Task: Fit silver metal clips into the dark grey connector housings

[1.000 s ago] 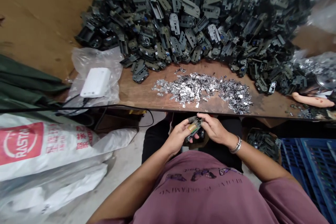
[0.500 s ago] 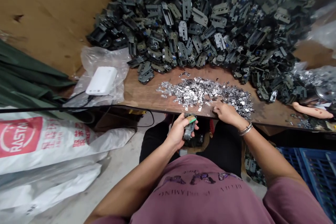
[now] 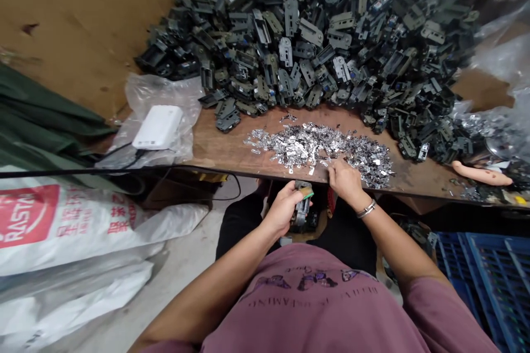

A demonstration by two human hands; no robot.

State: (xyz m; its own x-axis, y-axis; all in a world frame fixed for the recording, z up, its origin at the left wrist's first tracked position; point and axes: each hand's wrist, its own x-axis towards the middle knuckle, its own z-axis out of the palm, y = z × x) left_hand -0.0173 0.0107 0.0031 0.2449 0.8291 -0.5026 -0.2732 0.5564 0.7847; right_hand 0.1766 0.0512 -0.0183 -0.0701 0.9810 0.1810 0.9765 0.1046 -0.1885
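Note:
My left hand (image 3: 284, 209) is shut around a dark metal-and-plastic part (image 3: 301, 210) with a green and tan strip at its top end, held just below the table edge. My right hand (image 3: 345, 182) rests at the table edge, its fingertips at the near side of a pile of small silver metal clips (image 3: 318, 149). Whether those fingers pinch a clip is hidden. Behind the pile lies a large heap of dark grey-green parts (image 3: 306, 49).
The heap and clips lie on a worn wooden table (image 3: 219, 143). A white box (image 3: 157, 128) sits on a clear plastic bag (image 3: 165, 94) at left. A woven sack (image 3: 62, 226) lies on the floor at left, and a blue plastic crate (image 3: 484, 281) stands at right.
My right hand has left the dark part and moved forward to the silver clips at the table edge. My left hand keeps hold of the part. The view has shifted slightly.

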